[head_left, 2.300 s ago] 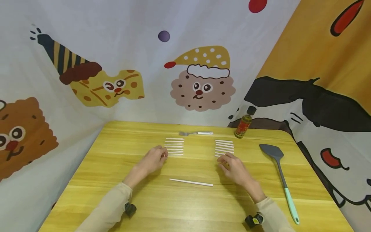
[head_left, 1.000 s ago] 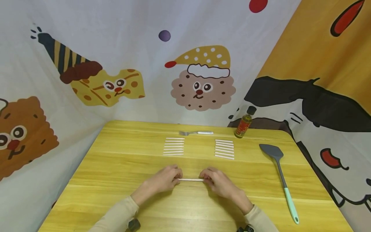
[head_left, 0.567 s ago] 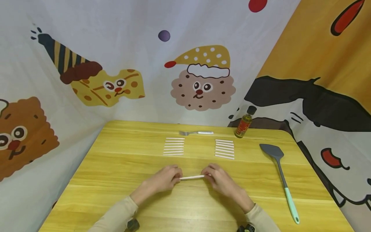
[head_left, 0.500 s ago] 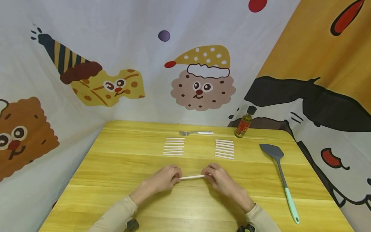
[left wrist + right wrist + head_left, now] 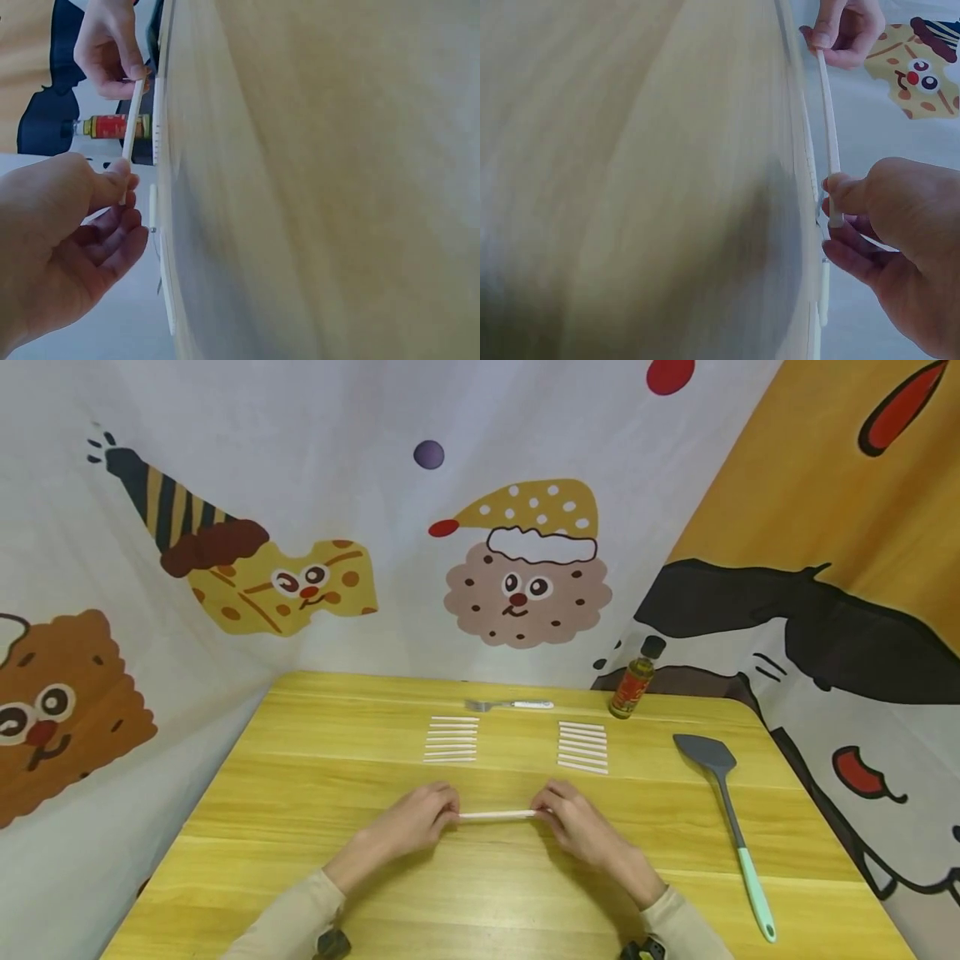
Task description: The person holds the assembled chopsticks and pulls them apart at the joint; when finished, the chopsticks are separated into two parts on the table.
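Note:
A white tapered chopstick [image 5: 495,815] stretches level between my hands, raised a little over the table in both wrist views. My left hand [image 5: 422,817] pinches its thinner end between thumb and fingers, with the other fingers loosely bent in the left wrist view. At the thicker end, my right hand [image 5: 900,232] holds it in a thumb-and-finger pinch; the stub of that end shows past the thumb. Beyond the hands lie two groups of short white sticks in parallel rows, the left group [image 5: 452,746] and the right group [image 5: 582,748].
A fork [image 5: 517,704] with a white handle lies near the back edge of the wooden table [image 5: 300,727]. An oil bottle [image 5: 632,681] with a black cap stands at back right. Farther right lies a spatula [image 5: 731,827] with a mint handle. A printed cloth [image 5: 390,635] hangs behind.
Both hands came from the short stick groups to the chopstick, which lay on the table, and lifted it. Since half a second ago, the left hand has slid left and the chopstick has levelled.

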